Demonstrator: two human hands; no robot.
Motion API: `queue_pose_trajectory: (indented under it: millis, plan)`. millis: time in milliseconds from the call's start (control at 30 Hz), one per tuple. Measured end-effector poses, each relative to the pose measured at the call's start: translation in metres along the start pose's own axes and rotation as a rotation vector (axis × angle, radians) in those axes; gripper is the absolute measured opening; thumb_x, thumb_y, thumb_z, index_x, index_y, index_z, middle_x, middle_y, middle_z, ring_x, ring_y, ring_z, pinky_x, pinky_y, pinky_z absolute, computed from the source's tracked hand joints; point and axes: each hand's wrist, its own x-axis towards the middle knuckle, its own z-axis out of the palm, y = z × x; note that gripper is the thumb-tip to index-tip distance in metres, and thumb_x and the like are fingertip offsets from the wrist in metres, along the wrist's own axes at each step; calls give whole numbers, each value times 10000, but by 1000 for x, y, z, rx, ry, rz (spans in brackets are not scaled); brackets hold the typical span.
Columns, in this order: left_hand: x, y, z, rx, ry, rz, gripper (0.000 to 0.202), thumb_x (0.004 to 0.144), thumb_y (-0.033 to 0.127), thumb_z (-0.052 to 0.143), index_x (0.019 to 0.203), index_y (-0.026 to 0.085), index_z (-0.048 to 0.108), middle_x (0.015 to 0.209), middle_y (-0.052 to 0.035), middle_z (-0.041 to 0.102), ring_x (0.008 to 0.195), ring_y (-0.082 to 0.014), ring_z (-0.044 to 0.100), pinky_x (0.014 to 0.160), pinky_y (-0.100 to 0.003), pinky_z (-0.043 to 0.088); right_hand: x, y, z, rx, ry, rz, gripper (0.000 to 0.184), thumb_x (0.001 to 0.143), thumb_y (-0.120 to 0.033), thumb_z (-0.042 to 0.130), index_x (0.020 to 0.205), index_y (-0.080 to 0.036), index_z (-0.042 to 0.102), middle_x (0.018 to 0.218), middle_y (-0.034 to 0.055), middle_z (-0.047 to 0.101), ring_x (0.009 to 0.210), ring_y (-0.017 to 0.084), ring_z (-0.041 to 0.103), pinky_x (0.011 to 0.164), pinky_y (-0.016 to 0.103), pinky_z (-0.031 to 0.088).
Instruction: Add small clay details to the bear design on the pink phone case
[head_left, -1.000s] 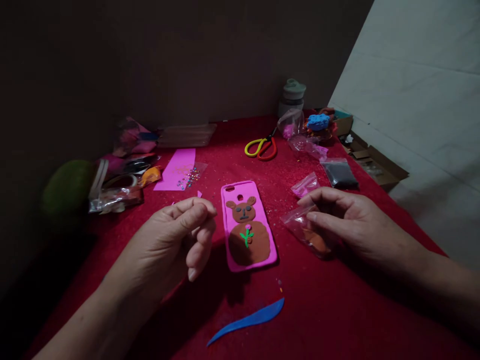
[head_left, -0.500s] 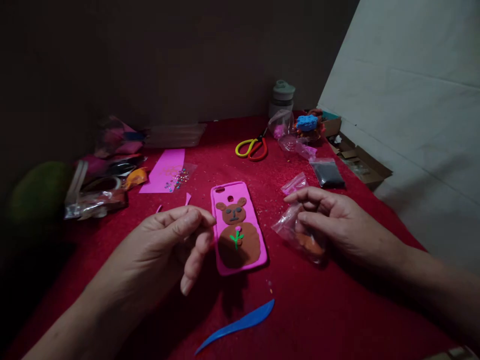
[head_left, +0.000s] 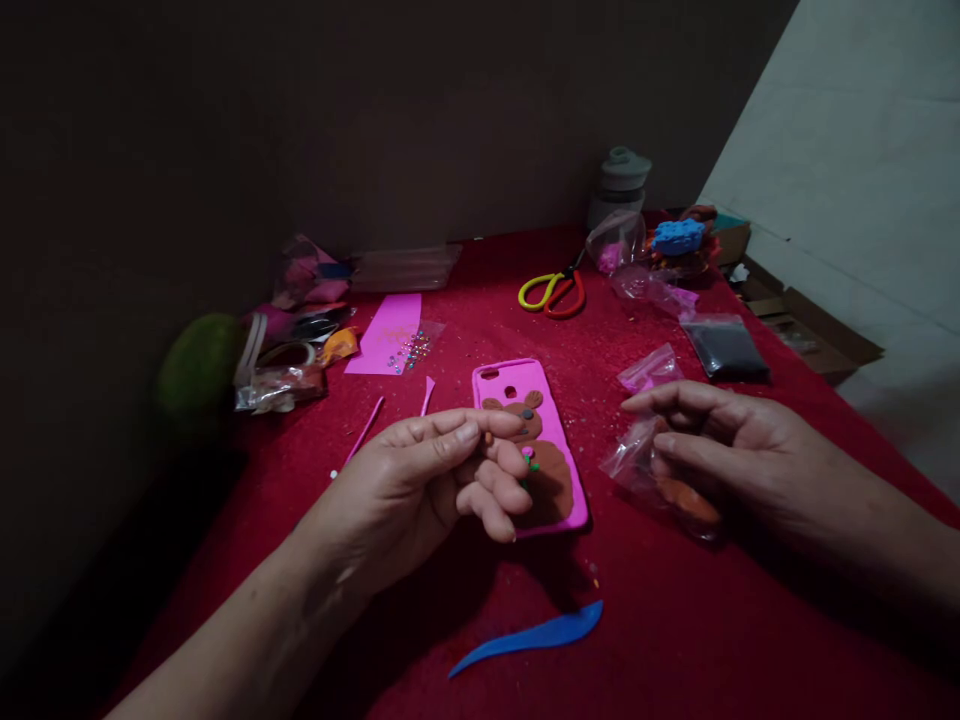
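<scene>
My left hand (head_left: 442, 470) is over the left side of a pink phone case (head_left: 577, 505), pinching a tiny ball of brown clay (head_left: 488, 438) between thumb and forefinger. On the case lies a flat brown clay bear (head_left: 553, 480) with a pink and green flower; my fingers hide part of both. At the right, my right hand (head_left: 720, 440) has its thumb and fingers apart beside a small clear bag of brown clay (head_left: 686, 500). Whether it touches the bag I cannot tell. Nearer me lies a blue modelling knife (head_left: 532, 637).
Scissors (head_left: 553, 293) with yellow and red handles lie farther back. A dark bag (head_left: 724, 347) and a pink bag (head_left: 649, 370) sit beyond my right hand. Pink card (head_left: 384, 335), clay packets (head_left: 281, 385) and thin pink sticks (head_left: 365, 430) lie left. A bottle (head_left: 621, 185) stands behind.
The view has swung left, so the table's things appear farther right. My left hand has moved right, over the case and bear. My right hand keeps its place by the brown clay bag.
</scene>
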Motion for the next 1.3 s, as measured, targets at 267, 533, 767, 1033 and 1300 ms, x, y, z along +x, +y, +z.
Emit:
queue_pose_trajectory:
  millis: [267, 533, 767, 1033, 1300]
  plan:
    - [-2, 4, 2, 56, 82, -7, 264, 888, 3, 474, 917, 60, 730, 727, -90, 722, 554, -149, 701, 424, -171, 571, 0, 2, -3, 9, 8, -1, 364, 793, -395, 702, 1062, -204, 546, 572, -42, 545, 362, 70, 449, 353, 190, 352]
    - [-2, 6, -2, 191, 105, 42, 294, 939, 142, 452, 910, 80, 738, 669, -87, 716, 390, -121, 623, 339, -169, 508, 0, 3, -3, 16, 21, -20, 347, 785, -347, 706, 1063, -198, 563, 738, 3, 614, 390, 58, 468, 350, 187, 385]
    - [-4, 6, -1, 261, 173, 36, 128, 827, 213, 674, 859, 109, 741, 615, -20, 656, 422, -101, 591, 358, -163, 492, 0, 3, -3, 15, -6, -12, 314, 818, -322, 670, 1078, -199, 543, 585, -43, 551, 363, 60, 435, 347, 167, 363]
    - [-6, 7, -2, 327, 118, 28, 140, 807, 125, 678, 924, 127, 755, 650, -31, 689, 527, -105, 656, 541, -163, 529, -1, -1, -2, 7, 0, -28, 322, 816, -330, 657, 1075, -186, 532, 564, -54, 530, 358, 61, 431, 348, 169, 353]
    - [-8, 7, 4, 449, 190, 0, 130, 771, 112, 724, 894, 148, 748, 614, -43, 722, 510, -129, 680, 532, -171, 537, -1, -1, -1, -28, 9, -60, 309, 809, -303, 655, 1058, -160, 538, 628, -44, 556, 366, 47, 438, 352, 169, 341]
